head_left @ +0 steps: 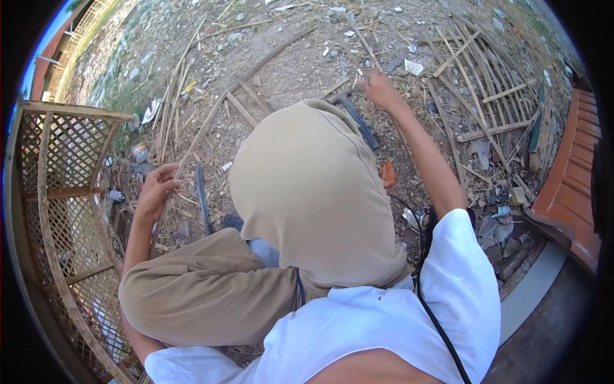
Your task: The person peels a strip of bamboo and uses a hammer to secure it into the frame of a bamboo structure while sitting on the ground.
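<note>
My left hand (pixel 158 192), out to the left of my bent knee, has its fingers curled around a long thin wooden strip (pixel 206 127). That strip slants away over the ground toward the far middle. My right hand (pixel 382 91) reaches forward on the right, fingers closed at the near end of another thin strip (pixel 363 41); its fingertips are partly hidden. Just left of that hand lies a hammer (pixel 359 120) with a dark handle. A dark, narrow blade-like tool (pixel 203 198) rests on the ground between my left hand and my raised knee.
A wooden lattice panel (pixel 70 153) stands at the left. Loose wooden slats (pixel 489 77) pile up at the far right, beside an orange-brown ribbed sheet (pixel 569 173). Litter and stones cover the dirt ground. A black cable (pixel 441 320) runs down my right side.
</note>
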Demonstrator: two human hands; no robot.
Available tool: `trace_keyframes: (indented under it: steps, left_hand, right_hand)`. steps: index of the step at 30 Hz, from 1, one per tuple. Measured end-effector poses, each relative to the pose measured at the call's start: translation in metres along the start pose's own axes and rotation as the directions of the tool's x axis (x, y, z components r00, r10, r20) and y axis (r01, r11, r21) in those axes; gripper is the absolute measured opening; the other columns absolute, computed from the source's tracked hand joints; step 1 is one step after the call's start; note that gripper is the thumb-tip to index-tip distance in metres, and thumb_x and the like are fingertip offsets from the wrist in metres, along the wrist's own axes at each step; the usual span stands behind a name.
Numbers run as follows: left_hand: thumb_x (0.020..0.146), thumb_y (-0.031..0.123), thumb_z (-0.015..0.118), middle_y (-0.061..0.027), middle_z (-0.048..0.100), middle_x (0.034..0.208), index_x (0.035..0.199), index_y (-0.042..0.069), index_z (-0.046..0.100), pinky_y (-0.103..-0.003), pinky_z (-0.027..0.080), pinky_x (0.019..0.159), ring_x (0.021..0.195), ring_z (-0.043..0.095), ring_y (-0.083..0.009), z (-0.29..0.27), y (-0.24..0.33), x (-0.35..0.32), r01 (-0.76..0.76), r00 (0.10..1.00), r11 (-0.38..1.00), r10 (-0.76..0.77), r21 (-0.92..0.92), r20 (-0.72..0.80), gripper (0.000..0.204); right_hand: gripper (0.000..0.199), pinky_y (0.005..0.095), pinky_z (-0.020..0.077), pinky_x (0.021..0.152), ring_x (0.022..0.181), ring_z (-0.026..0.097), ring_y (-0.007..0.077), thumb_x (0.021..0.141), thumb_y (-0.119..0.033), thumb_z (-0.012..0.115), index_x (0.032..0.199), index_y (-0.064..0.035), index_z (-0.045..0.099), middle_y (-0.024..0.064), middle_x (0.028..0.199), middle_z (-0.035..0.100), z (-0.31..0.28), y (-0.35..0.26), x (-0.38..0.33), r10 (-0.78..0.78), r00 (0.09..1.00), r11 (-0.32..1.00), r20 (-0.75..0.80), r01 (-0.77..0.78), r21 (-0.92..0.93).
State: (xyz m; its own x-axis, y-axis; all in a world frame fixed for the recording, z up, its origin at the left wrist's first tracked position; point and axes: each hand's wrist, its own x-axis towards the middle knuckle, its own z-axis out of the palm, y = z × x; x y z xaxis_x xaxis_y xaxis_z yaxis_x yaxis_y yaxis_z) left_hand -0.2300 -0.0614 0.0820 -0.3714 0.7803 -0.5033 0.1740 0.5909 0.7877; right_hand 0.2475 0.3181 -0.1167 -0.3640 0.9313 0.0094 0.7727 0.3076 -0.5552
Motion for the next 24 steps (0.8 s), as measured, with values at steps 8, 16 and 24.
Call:
trace_keyframes:
  steps: [8, 16, 24]
  left_hand:
    - [0.08, -0.005, 0.058, -0.0086, 0.071, 0.109, 0.125, -0.005, 0.067, -0.025, 0.054, 0.07, 0.09, 0.066, -0.0126, -0.012, -0.043, -0.005, 0.039, 0.987, 0.999, -0.038, 0.003, -0.155, 0.046]
    - [0.099, 0.007, 0.061, -0.0138, 0.068, 0.12, 0.135, -0.005, 0.057, -0.025, 0.054, 0.069, 0.089, 0.065, -0.0134, -0.073, 0.004, -0.018, 0.01, 0.994, 0.998, -0.016, -0.059, -0.105, 0.038]
    - [0.098, 0.014, 0.065, -0.015, 0.069, 0.12, 0.14, -0.003, 0.051, -0.022, 0.05, 0.06, 0.094, 0.068, -0.0111, -0.072, -0.023, 0.009, -0.148, 0.957, 0.988, 0.132, -0.044, -0.256, 0.048]
  right_hand:
    - [0.037, 0.0596, 0.0415, 0.106, 0.128, 0.056, 0.0391, 0.094, -0.023, 0.069, 0.124, -0.0031, 0.058, 0.0198, 0.129, 0.057, 0.057, -0.044, -0.048, -0.337, 0.942, 0.911, 0.012, 0.323, 0.255]
    - [0.012, 0.0405, 0.0538, 0.077, 0.085, 0.069, 0.0275, 0.096, -0.008, 0.066, 0.102, 0.0023, 0.064, 0.0158, 0.09, 0.069, -0.048, -0.244, 0.034, -0.604, 0.637, 0.784, 0.479, 0.582, 0.214]
    - [0.016, 0.0485, 0.0547, 0.08, 0.09, 0.072, 0.038, 0.092, -0.016, 0.065, 0.091, 0.0002, 0.069, 0.0194, 0.088, 0.072, 0.034, -0.428, -0.032, -0.229, -0.065, 0.251, 0.971, 0.96, 0.123]
